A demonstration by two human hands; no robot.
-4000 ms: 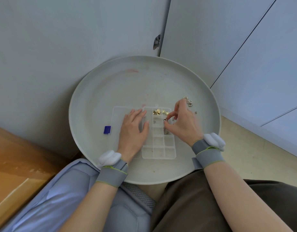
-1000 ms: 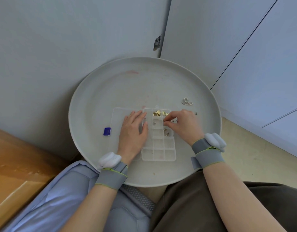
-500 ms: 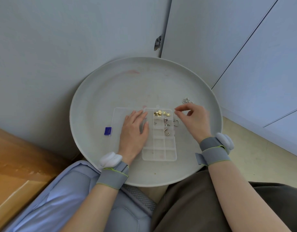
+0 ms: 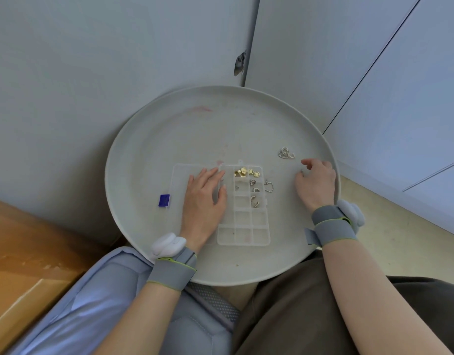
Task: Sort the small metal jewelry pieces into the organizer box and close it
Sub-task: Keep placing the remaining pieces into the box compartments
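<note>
While my left hand lies flat to steady the organizer box on the tray, my right hand curls over a tiny piece near the right edge; grip unclear.

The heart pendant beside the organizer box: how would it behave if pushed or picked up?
The heart pendant looks like a thin wire outline, so probably light and fairly stiff. It lies flat on the smooth tray, so a push would likely slide it, not roll it.
</note>
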